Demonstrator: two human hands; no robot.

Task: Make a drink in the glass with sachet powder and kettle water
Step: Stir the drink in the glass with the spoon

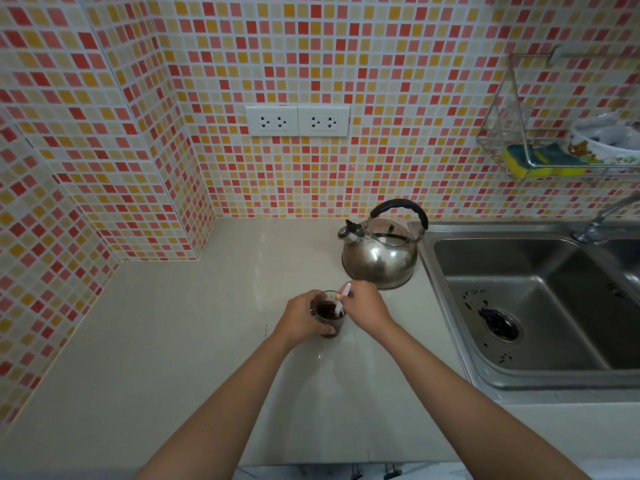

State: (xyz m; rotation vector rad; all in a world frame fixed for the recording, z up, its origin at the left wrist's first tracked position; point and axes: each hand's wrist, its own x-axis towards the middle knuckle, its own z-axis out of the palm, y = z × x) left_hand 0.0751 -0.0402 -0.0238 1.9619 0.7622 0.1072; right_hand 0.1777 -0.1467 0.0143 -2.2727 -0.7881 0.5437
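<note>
A small clear glass [329,315] holding dark brown liquid stands on the pale counter [173,341]. My left hand [300,320] wraps around the glass from its left side. My right hand [364,308] pinches a thin white stick-like thing [343,297], perhaps the sachet or a stirrer, whose lower end dips into the liquid. The steel kettle [379,251] with a black handle sits on the counter just behind and to the right of the glass, its spout pointing left.
A steel sink [533,306] with a tap [602,220] lies to the right of the kettle. Two wall sockets [298,121] are on the tiled wall. A wire rack [554,133] with a sponge and a bowl hangs at the upper right.
</note>
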